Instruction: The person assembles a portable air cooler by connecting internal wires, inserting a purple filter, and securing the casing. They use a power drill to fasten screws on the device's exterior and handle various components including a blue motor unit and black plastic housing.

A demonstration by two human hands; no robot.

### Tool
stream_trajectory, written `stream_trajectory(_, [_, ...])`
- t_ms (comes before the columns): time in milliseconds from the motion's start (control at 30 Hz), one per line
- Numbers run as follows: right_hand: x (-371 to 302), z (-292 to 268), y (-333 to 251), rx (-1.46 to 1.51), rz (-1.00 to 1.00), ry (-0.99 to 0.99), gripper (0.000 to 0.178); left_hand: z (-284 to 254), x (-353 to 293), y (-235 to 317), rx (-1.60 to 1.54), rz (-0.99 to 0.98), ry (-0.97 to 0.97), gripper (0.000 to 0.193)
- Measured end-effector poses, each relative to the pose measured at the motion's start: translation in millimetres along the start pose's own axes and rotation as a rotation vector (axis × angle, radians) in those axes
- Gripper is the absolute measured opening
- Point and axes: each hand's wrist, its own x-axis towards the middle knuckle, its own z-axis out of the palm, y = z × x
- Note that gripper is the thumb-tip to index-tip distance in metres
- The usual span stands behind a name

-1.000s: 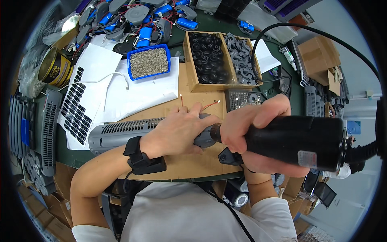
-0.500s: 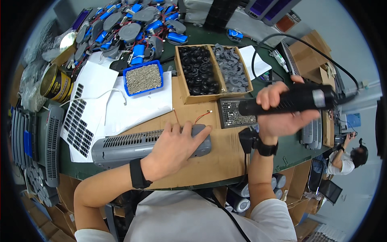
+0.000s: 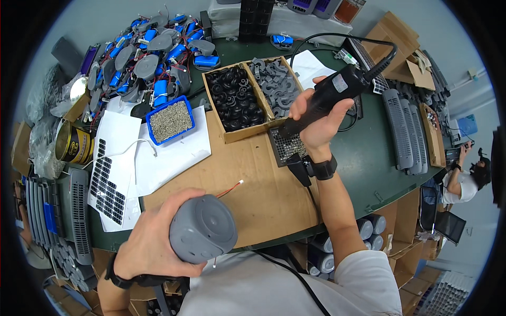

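My left hand (image 3: 145, 239) is wrapped round a grey cylindrical plastic housing (image 3: 203, 229) at the table's front edge, its round end facing up toward me. Close by it lies a thin red wire with a white connector (image 3: 241, 182). My right hand (image 3: 322, 129) grips a black corded electric screwdriver (image 3: 334, 87), tilted so its lower end points down at a dark tray of small screws (image 3: 281, 151). The screwdriver's tip is hidden, so I cannot tell whether it touches the screws.
Behind the cardboard mat (image 3: 258, 210) stands a divided box (image 3: 245, 136) of black and grey plastic parts. A blue tray (image 3: 151, 126) of small metal pieces sits left of it. Battery assemblies pile up at the back left. Grey housings (image 3: 398, 131) stand at right; another person works beyond.
The grey housing has been picked up off the mat and turned end-up in my left hand. My right hand has brought the screwdriver left and angled it down to the screw tray.
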Motion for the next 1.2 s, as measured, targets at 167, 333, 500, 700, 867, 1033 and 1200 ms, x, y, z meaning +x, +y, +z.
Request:
stream_trajectory(167, [-1,1,2,-0.056,0.002,-0.033,0.082,16,-25,-5,-0.060,-0.113,0.076,0.099])
stream_trajectory(333, [-3,-2,5,-0.065,0.016,-0.074,0.082,36,-37,-16,-0.059,-0.101,0.098,0.099])
stream_trajectory(500, [-2,-4,6,-0.052,0.006,-0.101,0.083,52,-46,-20,-0.125,-0.103,0.100,0.098])
stream_trajectory(700, [0,-4,7,-0.016,0.029,-0.052,0.082,57,-44,-9,-0.128,-0.126,0.091,0.092])
stream_trajectory(867, [1,-4,5,-0.040,0.024,-0.022,0.082,60,-43,-10,-0.117,-0.111,0.108,0.091])
stream_trajectory(1033, [6,-2,-17,0.110,0.006,0.045,0.085,62,-46,-11,-0.154,-0.137,0.108,0.090])
stream_trajectory(1200, [-5,4,-58,0.491,-0.040,-0.066,0.091,60,-46,-14,-0.117,-0.101,0.121,0.090])
